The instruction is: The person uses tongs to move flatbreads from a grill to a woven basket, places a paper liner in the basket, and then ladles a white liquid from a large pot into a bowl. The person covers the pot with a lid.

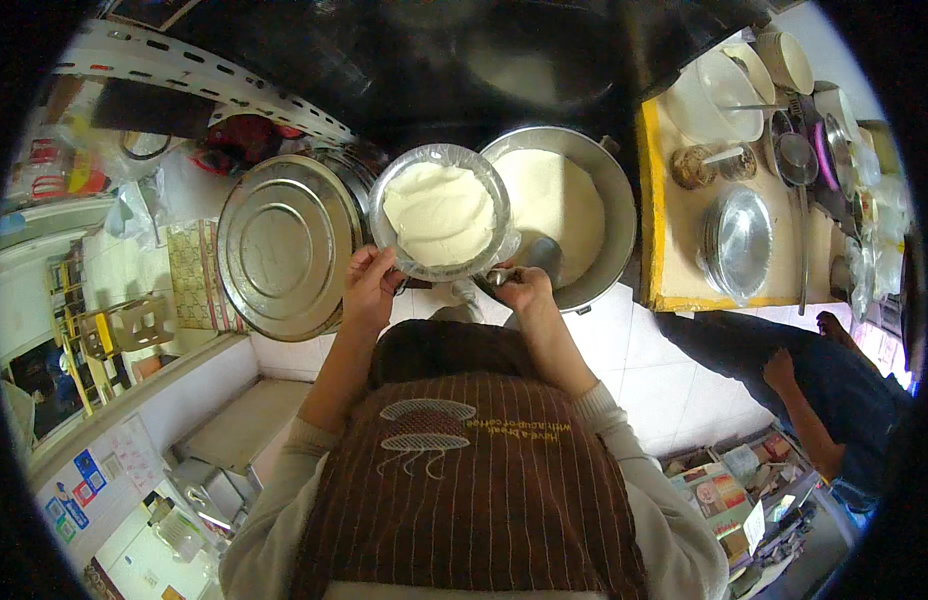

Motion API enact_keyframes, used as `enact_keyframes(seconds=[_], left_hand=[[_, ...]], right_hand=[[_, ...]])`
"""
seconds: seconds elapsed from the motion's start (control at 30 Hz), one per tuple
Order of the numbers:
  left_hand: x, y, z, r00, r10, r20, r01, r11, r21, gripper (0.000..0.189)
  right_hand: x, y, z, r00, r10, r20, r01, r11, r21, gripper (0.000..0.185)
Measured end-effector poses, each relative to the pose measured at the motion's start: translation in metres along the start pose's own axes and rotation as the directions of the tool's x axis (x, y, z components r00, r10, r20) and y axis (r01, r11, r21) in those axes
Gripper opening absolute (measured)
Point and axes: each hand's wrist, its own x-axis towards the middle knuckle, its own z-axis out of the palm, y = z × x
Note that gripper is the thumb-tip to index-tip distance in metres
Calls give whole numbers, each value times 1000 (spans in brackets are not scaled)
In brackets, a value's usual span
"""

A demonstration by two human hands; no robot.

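Observation:
A steel bowl lined with clear plastic point(440, 212) holds a smooth, pale, soft food like tofu pudding. My left hand point(370, 277) pinches the plastic at the bowl's lower left rim. In my right hand point(518, 285) is the handle of a metal ladle or scoop point(545, 259), whose blade lies over the large pot; the fingers are beside the bowl's lower right rim. Behind and to the right stands a large steel pot point(620, 202) with more of the same pale food inside. The bowl overlaps the pot's left rim.
A round steel lid point(276, 247) lies at the left. On the yellow-edged table point(651, 262) at the right are plastic-covered steel bowls point(740, 244), small jars point(692, 166), a strainer point(795, 159) and a white tub point(715, 97). Another person point(801, 367) is at the right.

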Motion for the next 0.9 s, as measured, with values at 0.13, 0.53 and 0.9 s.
enact_keyframes(seconds=[0.13, 0.53, 0.9], left_hand=[[7, 3, -5, 999, 18, 46, -18, 1000, -1, 10], [7, 3, -13, 998, 33, 55, -31, 999, -34, 8], [7, -3, -16, 1000, -7, 20, 7, 999, 34, 9]], right_hand=[[22, -6, 1, 997, -40, -65, 43, 998, 45, 17], [38, 4, 29, 847, -512, -145, 498, 858, -126, 22], [15, -11, 11, 666, -666, 336, 745, 575, -338, 8]])
